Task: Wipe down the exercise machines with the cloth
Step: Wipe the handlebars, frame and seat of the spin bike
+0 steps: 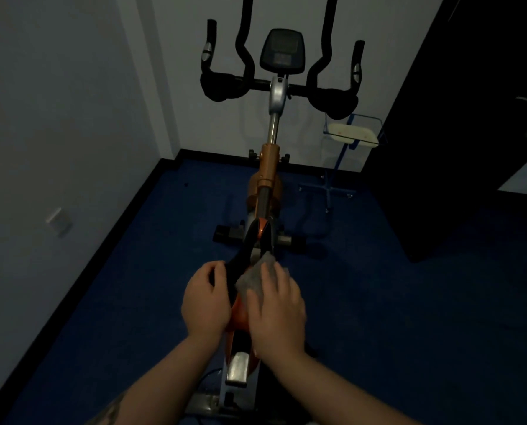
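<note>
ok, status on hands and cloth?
Left hand grips saddle edge. Right hand presses grey cloth on saddle. Nothing in the way.

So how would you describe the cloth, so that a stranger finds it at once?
Find the exercise bike in the middle of the blue floor. Follow its frame down to the saddle, where both hands meet. The cloth is the small grey pad under the right hand, the only grey, soft thing there.

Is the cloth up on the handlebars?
No, the grey cloth lies under the right hand down on the bike's saddle.
</note>
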A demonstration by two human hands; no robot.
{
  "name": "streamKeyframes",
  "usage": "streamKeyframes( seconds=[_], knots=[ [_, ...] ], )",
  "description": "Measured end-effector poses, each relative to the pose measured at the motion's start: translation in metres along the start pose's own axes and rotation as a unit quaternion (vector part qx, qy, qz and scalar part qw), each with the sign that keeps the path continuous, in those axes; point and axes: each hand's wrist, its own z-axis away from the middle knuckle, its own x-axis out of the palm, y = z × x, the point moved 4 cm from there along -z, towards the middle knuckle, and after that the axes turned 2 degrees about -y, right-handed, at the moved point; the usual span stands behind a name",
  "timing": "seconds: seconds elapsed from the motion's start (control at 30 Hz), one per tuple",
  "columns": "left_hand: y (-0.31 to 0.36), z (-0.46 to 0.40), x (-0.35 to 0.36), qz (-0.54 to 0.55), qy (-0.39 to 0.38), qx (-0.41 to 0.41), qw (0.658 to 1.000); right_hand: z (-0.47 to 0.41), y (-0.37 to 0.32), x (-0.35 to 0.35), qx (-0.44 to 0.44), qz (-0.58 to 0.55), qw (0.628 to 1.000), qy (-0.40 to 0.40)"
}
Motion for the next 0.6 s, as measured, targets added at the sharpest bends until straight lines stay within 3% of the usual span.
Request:
streamKeyframes(
  seconds=[0.1,0.27,0.43,0.6],
  knots=[
    [0.001,-0.001,0.001,-0.012,-0.006,0.005,1.000,-0.009,0.006,-0.001,-0.024,-0.002,0.999,-0.022],
    [0.002,0.000,-0.001,-0.019,-0.015,0.000,1.000,-0.055,0.009,-0.006,0.076,-0.073,0.993,-0.055],
    [0.003,-0.001,0.000,-0.030,-0.017,0.006,0.999,-0.011,0.011,-0.004,-0.033,-0.027,0.999,-0.013],
    [0.003,0.000,0.000,-0.034,-0.019,0.003,0.999,-0.060,0.019,-0.006,0.083,-0.113,0.989,-0.044]
  ],
)
